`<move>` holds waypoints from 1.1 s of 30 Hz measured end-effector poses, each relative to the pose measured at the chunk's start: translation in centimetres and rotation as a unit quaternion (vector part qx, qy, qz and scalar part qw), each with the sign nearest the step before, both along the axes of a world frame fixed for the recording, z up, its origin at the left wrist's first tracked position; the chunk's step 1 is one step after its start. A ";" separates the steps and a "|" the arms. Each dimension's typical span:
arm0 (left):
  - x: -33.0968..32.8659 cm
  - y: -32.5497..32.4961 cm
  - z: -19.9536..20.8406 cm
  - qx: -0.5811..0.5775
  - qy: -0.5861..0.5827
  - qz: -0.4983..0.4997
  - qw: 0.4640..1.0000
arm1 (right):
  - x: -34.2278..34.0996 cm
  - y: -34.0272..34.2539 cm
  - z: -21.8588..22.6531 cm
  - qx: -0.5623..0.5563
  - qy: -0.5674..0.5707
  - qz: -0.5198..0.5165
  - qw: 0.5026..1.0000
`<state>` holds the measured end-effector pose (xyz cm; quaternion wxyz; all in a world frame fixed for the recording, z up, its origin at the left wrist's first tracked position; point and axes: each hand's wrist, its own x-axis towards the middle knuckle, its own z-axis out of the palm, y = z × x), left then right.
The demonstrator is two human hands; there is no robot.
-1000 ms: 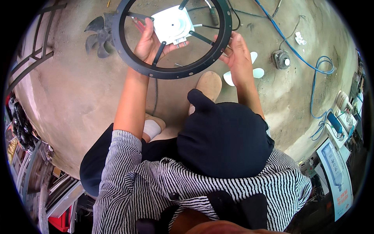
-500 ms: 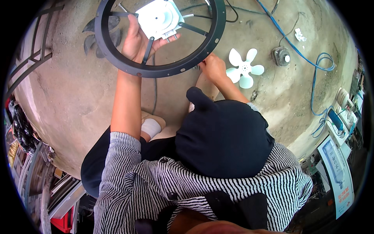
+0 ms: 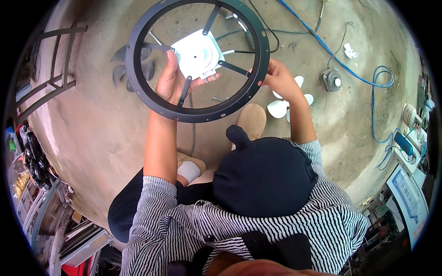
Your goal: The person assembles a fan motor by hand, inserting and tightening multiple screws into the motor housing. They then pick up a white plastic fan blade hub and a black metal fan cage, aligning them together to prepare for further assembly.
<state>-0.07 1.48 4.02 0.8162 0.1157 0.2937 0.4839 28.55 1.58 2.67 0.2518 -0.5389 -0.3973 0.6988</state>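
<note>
My left hand (image 3: 168, 85) grips a white square fan motor (image 3: 197, 56) from below, its thumb on the near-left corner. Several thin arms join the motor to a round black fan frame (image 3: 197, 117), which is held tilted above the floor. My right hand (image 3: 282, 83) is closed at the frame's right rim, with its fingertips partly hidden behind the ring. Whether a small part is also in those fingers cannot be seen. Through the ring, small screws (image 3: 218, 99) show on the floor. Behind my right wrist lies a white fan blade (image 3: 277, 109).
A dark fan blade (image 3: 119, 76) lies left of the frame. A dirty motor (image 3: 330, 82) with a cable sits at right, near a blue hose (image 3: 340, 53) and crumpled white paper (image 3: 350, 51). Metal bars (image 3: 53, 57) stand at left. My shoe (image 3: 252, 120) is below the ring.
The frame and motor appear lower and slightly farther right in view. My right hand has risen from below the ring's lower right edge to its right rim, now partly covering the white blade.
</note>
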 end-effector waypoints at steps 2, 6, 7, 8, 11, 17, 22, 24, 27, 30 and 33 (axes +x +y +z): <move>-0.3 0.2 -0.1 0.013 -0.009 -0.021 1.000 | 2.9 1.1 1.2 0.005 -0.084 0.089 0.993; 0.0 0.1 0.2 0.016 0.008 -0.047 0.999 | 4.7 3.8 1.6 0.077 -0.060 -0.155 0.983; 0.5 0.0 0.4 0.010 0.029 -0.051 0.998 | 4.1 4.5 1.9 0.076 -0.035 -0.175 0.981; 0.8 -0.1 0.7 0.003 0.055 -0.053 0.997 | 3.3 5.3 1.9 0.074 -0.006 -0.193 0.978; 1.4 -0.2 1.4 -0.016 0.083 -0.073 0.994 | 0.3 7.1 0.6 0.053 -0.028 -0.036 0.998; 1.5 -0.6 0.9 -0.015 0.038 -0.115 0.993 | -3.7 7.4 -1.5 -0.060 0.109 0.014 0.992; 1.8 -0.8 1.2 -0.022 0.086 -0.113 0.990 | -4.0 6.9 -1.5 -0.105 0.126 0.017 0.986; 2.1 -0.7 1.5 -0.024 0.103 -0.111 0.988 | -3.8 7.0 -1.6 -0.112 0.132 0.016 0.985; 2.2 -0.5 1.6 -0.022 0.096 -0.114 0.989 | -3.6 7.2 -1.9 -0.115 0.149 0.010 0.982; 1.8 -0.5 1.0 -0.022 0.086 -0.113 0.990 | -3.8 7.5 -1.0 -0.127 0.148 0.006 0.981; 1.7 -0.6 0.9 -0.027 0.073 -0.110 0.991 | -3.8 7.5 -0.6 -0.133 0.151 0.005 0.980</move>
